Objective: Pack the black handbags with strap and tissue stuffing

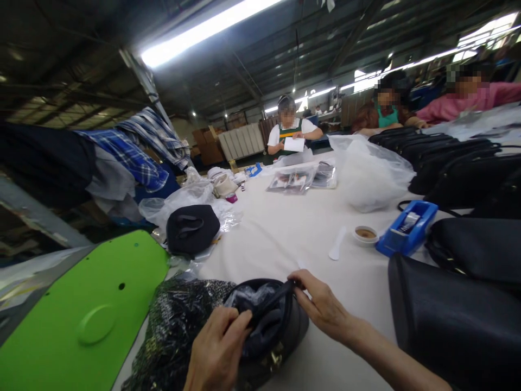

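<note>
At the far left a green panel [93, 293] lies slanted beside the work, its edge close to the dark glossy wrapping [175, 326]. That wrapping sits crumpled against the black bag [296, 331], which stands open at the near edge of the pale table [268, 239], directly in front of the person, probably so that both arms can reach into its mouth from above.

The left hand [220, 345] is curled nearly closed at the bag's near left, thumb and forefinger pinching one end of a dark strip [272, 301]. Whether this is a loose strap or part of the bag's edging is hard to tell, as it is black against black. Clear film [248, 296] shows inside the opening.

The right hand [325, 307] pinches the strip's other end at the far right rim, its palm outside the bag; holding both ends likely keeps the strip taut.

Farther right, a white spatula [337, 244], a small bowl [365, 234] and a blue tape dispenser [407, 227] stand within the right arm's reach, seemingly for convenience. Other black bags [459, 320] line the right side.
</note>
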`<control>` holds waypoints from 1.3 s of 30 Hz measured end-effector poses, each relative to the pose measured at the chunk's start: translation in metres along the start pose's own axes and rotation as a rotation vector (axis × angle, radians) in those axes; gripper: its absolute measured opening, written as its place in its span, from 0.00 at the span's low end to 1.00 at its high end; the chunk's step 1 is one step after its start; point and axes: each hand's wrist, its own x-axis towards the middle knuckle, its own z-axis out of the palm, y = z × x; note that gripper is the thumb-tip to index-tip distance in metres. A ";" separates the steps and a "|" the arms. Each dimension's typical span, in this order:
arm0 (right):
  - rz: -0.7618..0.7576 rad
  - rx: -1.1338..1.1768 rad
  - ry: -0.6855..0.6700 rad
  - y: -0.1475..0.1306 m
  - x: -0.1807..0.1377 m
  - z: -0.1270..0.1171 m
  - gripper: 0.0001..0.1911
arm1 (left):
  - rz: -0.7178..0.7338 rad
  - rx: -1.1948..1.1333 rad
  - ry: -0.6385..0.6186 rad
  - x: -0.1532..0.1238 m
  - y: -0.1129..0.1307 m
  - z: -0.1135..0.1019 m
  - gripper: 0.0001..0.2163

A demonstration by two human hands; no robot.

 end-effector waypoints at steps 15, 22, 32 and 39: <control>0.318 0.105 -0.092 -0.015 0.015 0.000 0.11 | -0.428 -0.401 -0.075 -0.001 0.005 -0.005 0.10; 0.343 0.129 -0.079 -0.011 0.012 0.001 0.12 | -0.173 -0.252 -0.210 0.006 0.004 -0.012 0.04; 0.363 0.086 -0.004 -0.008 -0.001 0.005 0.18 | -0.215 -0.039 -0.677 0.047 0.015 -0.006 0.04; 0.385 0.096 -0.031 -0.004 -0.001 0.002 0.16 | -0.371 -0.144 -0.787 0.062 0.022 0.003 0.05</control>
